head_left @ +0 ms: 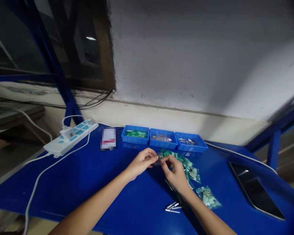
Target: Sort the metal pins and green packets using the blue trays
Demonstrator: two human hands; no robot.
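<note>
My left hand [144, 160] is closed, thumb and fingers pinching the edge of a small transparent plastic bag [159, 158]. From the other side my right hand [175, 171] pinches the same bag, so it lies between the fingertips of both. Its contents are too small to make out. Behind and beside my right hand spreads a pile of filled bags [193, 173] with green and whitish pieces. One more filled bag [208, 197] lies apart, near my right forearm. Several loose metal pins [172, 207] rest on the table below my right hand.
Three blue bins stand along the wall: one with green pieces [136, 133], one with transparent pieces [161, 138], one with metal pins [188, 142]. On the blue table [107, 182] lie a phone-like device [257, 191], a white power strip [71, 137] with cables, and a blurred-out packet [108, 138].
</note>
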